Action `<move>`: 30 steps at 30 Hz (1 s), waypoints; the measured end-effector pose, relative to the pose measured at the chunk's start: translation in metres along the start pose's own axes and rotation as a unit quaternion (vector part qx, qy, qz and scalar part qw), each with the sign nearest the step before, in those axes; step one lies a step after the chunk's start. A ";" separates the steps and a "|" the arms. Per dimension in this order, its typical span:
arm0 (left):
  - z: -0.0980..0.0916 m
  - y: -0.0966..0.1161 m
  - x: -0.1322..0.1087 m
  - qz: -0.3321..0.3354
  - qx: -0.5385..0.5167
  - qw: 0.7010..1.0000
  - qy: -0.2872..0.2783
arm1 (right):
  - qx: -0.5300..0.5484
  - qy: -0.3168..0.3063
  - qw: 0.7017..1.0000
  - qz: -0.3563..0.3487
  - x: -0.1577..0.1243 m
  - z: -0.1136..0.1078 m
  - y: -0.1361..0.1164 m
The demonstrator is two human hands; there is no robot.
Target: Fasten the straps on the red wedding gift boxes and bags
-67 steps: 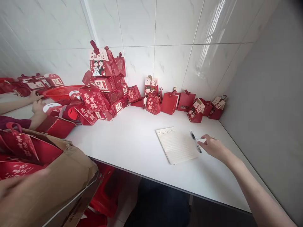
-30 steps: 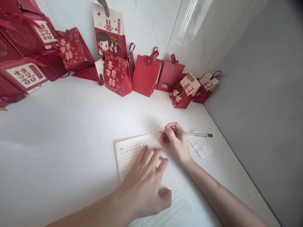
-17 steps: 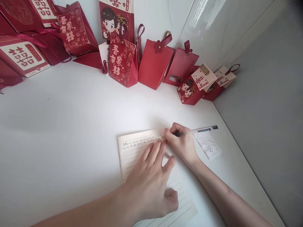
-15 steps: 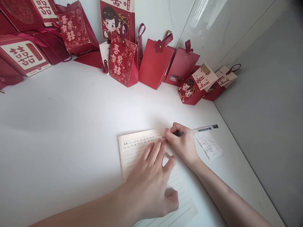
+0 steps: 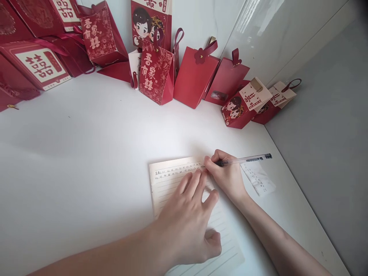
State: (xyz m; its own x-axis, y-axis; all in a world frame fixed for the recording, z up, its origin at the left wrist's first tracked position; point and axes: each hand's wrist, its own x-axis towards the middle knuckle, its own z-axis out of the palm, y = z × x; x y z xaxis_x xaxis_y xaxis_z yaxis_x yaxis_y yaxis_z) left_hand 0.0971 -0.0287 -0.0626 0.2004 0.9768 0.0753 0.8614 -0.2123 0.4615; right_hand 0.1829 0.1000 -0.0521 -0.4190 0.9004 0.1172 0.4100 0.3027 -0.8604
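Note:
A lined sheet of paper (image 5: 163, 191) lies on the white table, with two rows of small handwriting along its top. My left hand (image 5: 189, 218) rests on the sheet, fingers spread and fingertips just below the writing. A clear gel pen (image 5: 247, 159) with a black grip is pinched in my right hand (image 5: 228, 174). Its tip meets the paper near the right end of the written rows, partly hidden by my fingers. Right of that hand lies a small white slip (image 5: 258, 178) with handwritten marks.
Red gift boxes line the back of the table: a floral one (image 5: 156, 73), a plain red one (image 5: 195, 76) and a cartoon-printed one (image 5: 244, 103). More boxes (image 5: 40, 65) are stacked at the left. A grey wall (image 5: 324, 115) borders the table's right edge.
The whole view has shifted, so everything appears slightly farther right. Both hands hold nearly the same places on the sheet, and the pen stays in my right hand.

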 end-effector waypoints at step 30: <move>-0.008 -0.019 0.018 0.036 -0.011 0.993 0.109 | -0.320 -0.027 0.866 -0.383 0.026 -0.047 0.040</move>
State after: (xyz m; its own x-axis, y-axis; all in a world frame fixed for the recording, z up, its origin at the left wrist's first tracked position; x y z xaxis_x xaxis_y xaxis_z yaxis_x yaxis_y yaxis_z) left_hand 0.0810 -0.0066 -0.0629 0.1528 0.9423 0.2980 0.8374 -0.2836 0.4673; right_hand 0.2265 0.1506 -0.0601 -0.7974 0.3485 0.4927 0.3533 0.9314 -0.0871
